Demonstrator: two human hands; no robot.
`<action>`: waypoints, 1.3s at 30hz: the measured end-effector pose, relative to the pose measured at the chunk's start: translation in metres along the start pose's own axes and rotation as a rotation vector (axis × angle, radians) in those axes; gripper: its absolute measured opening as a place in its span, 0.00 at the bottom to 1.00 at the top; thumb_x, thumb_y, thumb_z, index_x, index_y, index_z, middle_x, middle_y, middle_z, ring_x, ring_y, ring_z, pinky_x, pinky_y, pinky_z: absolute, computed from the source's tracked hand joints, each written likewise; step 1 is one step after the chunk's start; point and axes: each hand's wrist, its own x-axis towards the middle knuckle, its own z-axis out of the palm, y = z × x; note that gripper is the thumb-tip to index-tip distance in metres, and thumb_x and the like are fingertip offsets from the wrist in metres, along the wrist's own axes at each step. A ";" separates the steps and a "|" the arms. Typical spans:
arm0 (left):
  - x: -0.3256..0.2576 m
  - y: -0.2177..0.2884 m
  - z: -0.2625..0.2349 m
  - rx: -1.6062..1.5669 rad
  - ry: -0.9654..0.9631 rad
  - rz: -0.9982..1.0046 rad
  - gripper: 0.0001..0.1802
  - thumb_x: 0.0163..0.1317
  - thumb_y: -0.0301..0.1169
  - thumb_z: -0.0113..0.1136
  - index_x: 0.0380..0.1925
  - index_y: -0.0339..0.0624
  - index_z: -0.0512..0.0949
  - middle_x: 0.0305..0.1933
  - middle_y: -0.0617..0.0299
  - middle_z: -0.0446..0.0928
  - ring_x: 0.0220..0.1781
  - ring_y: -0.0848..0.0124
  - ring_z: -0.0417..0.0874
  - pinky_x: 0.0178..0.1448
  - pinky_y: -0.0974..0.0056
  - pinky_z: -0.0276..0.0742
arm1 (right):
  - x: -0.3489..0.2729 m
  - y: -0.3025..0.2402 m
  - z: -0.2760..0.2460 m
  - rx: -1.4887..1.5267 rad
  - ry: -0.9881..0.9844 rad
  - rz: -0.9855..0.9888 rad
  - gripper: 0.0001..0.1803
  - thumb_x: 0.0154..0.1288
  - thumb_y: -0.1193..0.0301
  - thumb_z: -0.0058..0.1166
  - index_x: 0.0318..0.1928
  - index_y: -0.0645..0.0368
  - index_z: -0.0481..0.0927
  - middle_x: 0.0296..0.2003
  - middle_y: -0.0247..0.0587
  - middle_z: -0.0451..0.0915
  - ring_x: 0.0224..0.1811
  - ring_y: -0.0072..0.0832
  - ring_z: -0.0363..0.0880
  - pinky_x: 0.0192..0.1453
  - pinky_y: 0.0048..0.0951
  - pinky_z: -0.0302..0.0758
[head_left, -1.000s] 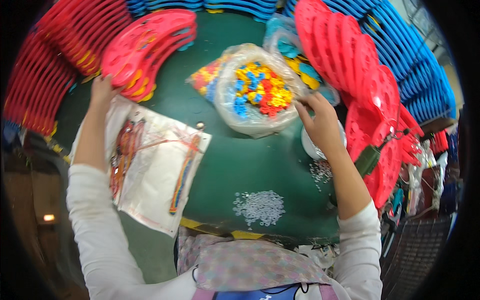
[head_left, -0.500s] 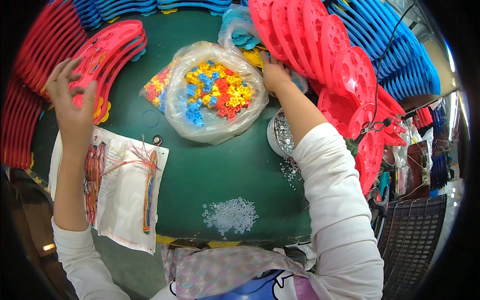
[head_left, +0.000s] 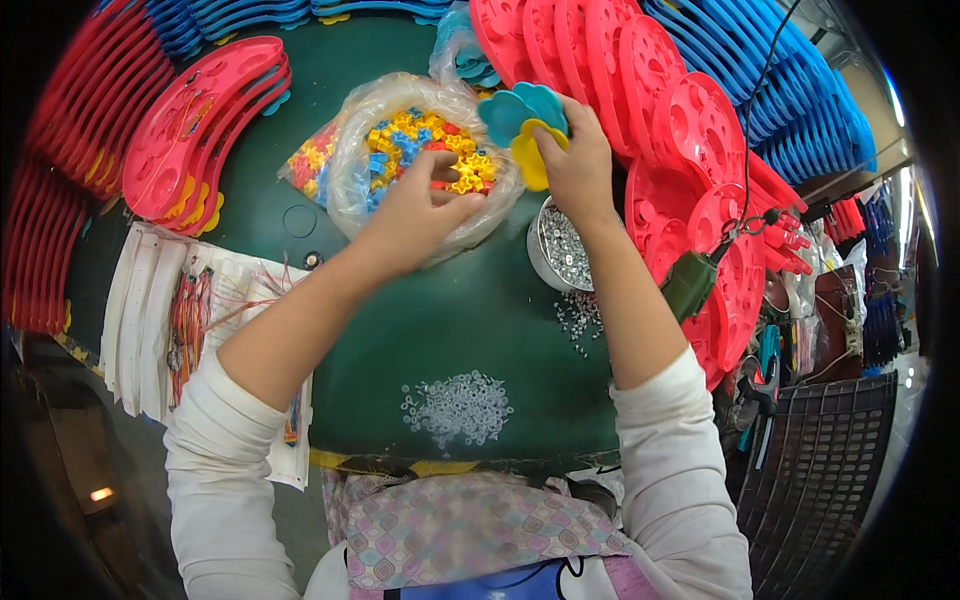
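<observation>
My right hand (head_left: 577,165) grips flower-shaped plastic pieces (head_left: 525,120), a teal one and a yellow one, just above a small round tin of silver screws (head_left: 560,250). My left hand (head_left: 420,215) reaches into a clear plastic bag (head_left: 400,150) filled with small yellow, blue and red plastic parts, fingers pinching at them. Whether it holds one I cannot tell. Both hands are over a dark green table (head_left: 400,330).
Stacks of curved red plastic trays (head_left: 190,130) lie at left, more red trays (head_left: 680,130) and blue ones (head_left: 790,90) at right. White bags with coloured strings (head_left: 180,320) lie at left. A pile of clear washers (head_left: 458,408) and loose screws (head_left: 578,315) sit near me. A green electric screwdriver (head_left: 690,285) hangs at right.
My left hand left the red trays at left and moved right into the bag of small parts. My right hand came out from the red trays holding the teal and yellow flower pieces.
</observation>
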 end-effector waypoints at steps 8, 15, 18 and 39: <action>-0.093 0.002 -0.008 -0.286 -0.335 -0.348 0.27 0.70 0.36 0.67 0.65 0.38 0.73 0.59 0.56 0.81 0.58 0.65 0.85 0.60 0.57 0.84 | -0.140 -0.075 -0.023 0.909 -0.311 0.700 0.21 0.69 0.71 0.66 0.58 0.62 0.77 0.49 0.37 0.83 0.49 0.23 0.82 0.57 0.27 0.79; -0.098 0.004 -0.026 -0.202 -0.215 -0.354 0.27 0.70 0.31 0.65 0.66 0.34 0.72 0.51 0.58 0.84 0.48 0.72 0.87 0.51 0.67 0.83 | -0.147 -0.063 -0.023 0.607 -0.134 0.628 0.13 0.72 0.68 0.62 0.51 0.62 0.79 0.43 0.38 0.82 0.39 0.24 0.83 0.37 0.31 0.84; -0.090 0.007 -0.037 0.233 -0.130 -0.298 0.28 0.69 0.28 0.63 0.66 0.30 0.72 0.48 0.58 0.84 0.47 0.75 0.84 0.47 0.69 0.80 | -0.147 -0.053 -0.037 0.083 -0.064 0.139 0.13 0.66 0.76 0.64 0.50 0.60 0.80 0.43 0.43 0.81 0.39 0.34 0.84 0.40 0.35 0.82; -0.272 -0.036 -0.051 0.973 -0.142 0.552 0.22 0.45 0.22 0.74 0.44 0.37 0.81 0.45 0.53 0.78 0.46 0.52 0.82 0.48 0.50 0.80 | -0.255 -0.028 -0.182 -0.431 0.013 -0.436 0.24 0.50 0.81 0.69 0.51 0.60 0.81 0.46 0.46 0.82 0.49 0.45 0.82 0.55 0.45 0.79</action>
